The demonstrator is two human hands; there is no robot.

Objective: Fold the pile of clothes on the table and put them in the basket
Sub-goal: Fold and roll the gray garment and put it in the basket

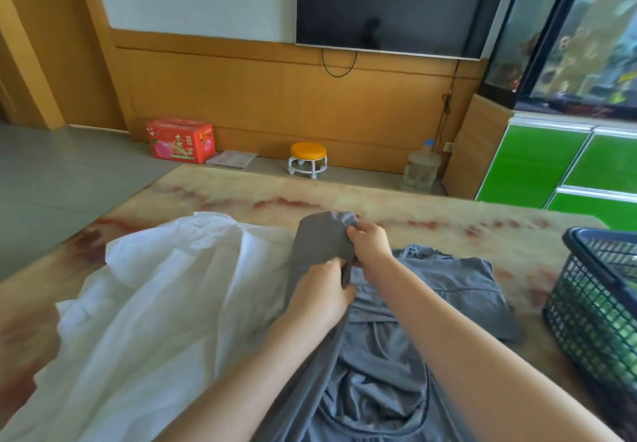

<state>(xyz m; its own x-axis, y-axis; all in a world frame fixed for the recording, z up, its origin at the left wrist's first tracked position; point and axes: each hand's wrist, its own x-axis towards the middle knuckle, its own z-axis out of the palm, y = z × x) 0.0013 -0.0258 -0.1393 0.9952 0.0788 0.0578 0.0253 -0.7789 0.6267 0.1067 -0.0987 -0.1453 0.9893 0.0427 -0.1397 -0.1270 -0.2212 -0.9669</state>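
Note:
A grey garment [379, 355] lies crumpled on the marble-patterned table [241, 197] in front of me. One end of it is lifted off the table. My left hand [320, 293] grips the lifted grey cloth from below. My right hand [370, 243] pinches its upper edge a little farther away. A white garment [155, 303] is spread loosely over the table's left half. The dark blue mesh basket [599, 303] stands at the right edge, with something green showing through its wall.
Beyond the table's far edge are grey floor, a red carton [181, 140], a small orange-topped stool [307, 159] and a water bottle [422, 167]. A green cabinet [537, 162] with a fish tank stands at the right; a dark TV hangs on the wall.

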